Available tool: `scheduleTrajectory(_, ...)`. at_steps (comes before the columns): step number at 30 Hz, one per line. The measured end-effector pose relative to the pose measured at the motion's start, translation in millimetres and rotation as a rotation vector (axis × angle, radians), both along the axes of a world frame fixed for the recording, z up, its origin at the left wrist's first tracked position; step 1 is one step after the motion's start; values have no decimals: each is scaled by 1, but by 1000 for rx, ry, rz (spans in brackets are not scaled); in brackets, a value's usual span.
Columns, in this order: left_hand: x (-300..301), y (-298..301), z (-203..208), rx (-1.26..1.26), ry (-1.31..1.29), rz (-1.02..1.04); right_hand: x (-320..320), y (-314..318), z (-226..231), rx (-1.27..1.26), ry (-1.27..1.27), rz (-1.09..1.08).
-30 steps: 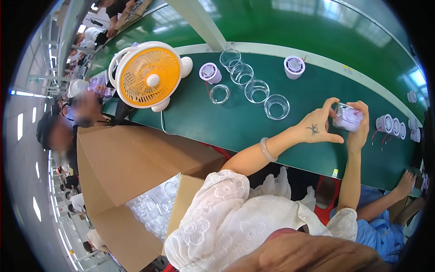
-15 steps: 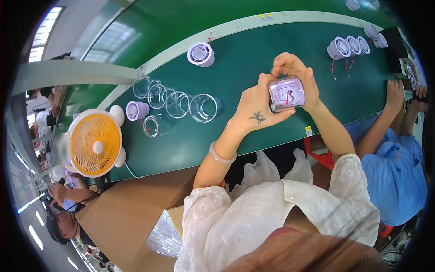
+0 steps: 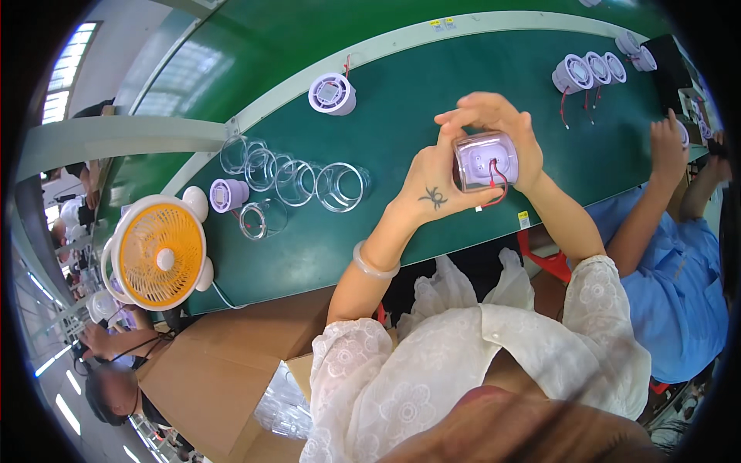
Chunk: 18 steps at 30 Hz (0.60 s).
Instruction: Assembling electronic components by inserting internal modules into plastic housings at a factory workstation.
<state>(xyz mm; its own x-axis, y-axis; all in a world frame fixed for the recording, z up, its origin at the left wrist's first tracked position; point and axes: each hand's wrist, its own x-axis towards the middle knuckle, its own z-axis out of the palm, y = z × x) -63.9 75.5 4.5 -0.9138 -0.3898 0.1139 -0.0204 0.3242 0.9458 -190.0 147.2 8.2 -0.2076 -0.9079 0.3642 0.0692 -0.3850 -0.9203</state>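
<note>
Above the green table (image 3: 401, 85), both my hands grip a clear cup with a lavender part inside (image 3: 486, 160). A red wire with a small plug comes out of the part and hangs over the cup's near edge. My left hand (image 3: 428, 181) clasps the cup's left side, with the thumb along its near edge. Around the far and right sides curls my right hand (image 3: 513, 139), its fingertips close to my left fingers. To the left, several clear cups (image 3: 340, 187) lie by a lavender round part (image 3: 229, 195). Another lavender part (image 3: 333, 94) with a red wire stands farther back.
An orange and white fan (image 3: 162, 251) stands at the left table edge. Below it, an open cardboard box (image 3: 231, 355) holds clear plastic pieces. Several lavender parts (image 3: 573, 73) with wires line the far right. A person in blue (image 3: 671, 285) works at my right.
The red wire, earlier lying within the part's outline, now hangs out over the cup's near edge. The neighbour's hand at right has shifted slightly.
</note>
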Motion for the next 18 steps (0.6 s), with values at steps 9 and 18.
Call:
scheduleTrajectory(9, 1, -2, 1, -162, 33, 51, -3, -3, -3, -40, -186, 19)
scheduleTrajectory(18, 0, -1, -1, -95, 80, 33, 2, -5, -2, 59, -281, 30)
